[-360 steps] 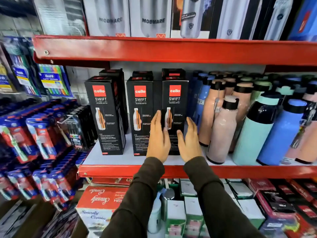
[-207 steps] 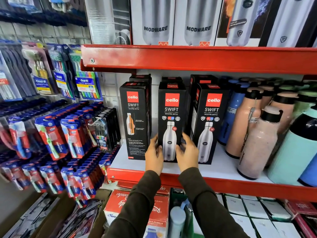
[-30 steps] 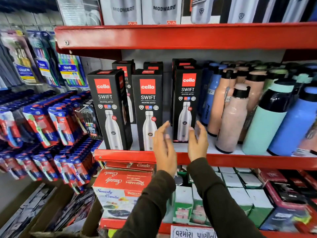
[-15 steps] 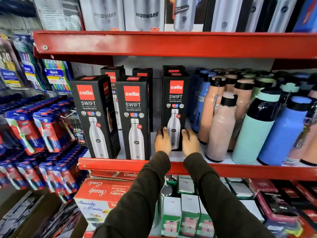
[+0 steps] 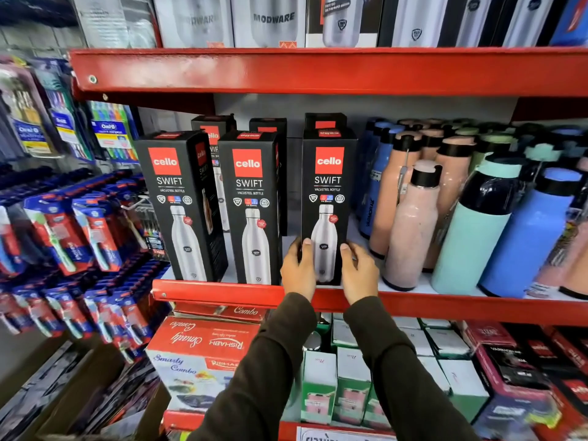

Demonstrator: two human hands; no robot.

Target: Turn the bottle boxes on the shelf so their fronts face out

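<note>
Head view: the right box's (image 5: 327,198) lower front is hidden by the left hand (image 5: 297,272) and right hand (image 5: 359,272), which clasp its sides on the shelf (image 5: 222,292). Rear boxes (image 5: 269,128) are mostly blocked; bottles (image 5: 413,224) beside are blurred.

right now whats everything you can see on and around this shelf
cello boxes: three in front, more behind, black with red logo, middle shelf left
loose bottles: many, pink, blue, mint, middle shelf right
modware boxes: several, grey, top shelf
toothbrush packs: many, red and blue, hanging at left
combo box: one, red and white, lower shelf
small boxes: several, green and white, lower shelf
shelf edge: red
left hand: on the right front box's left side
right hand: on its right side
</note>
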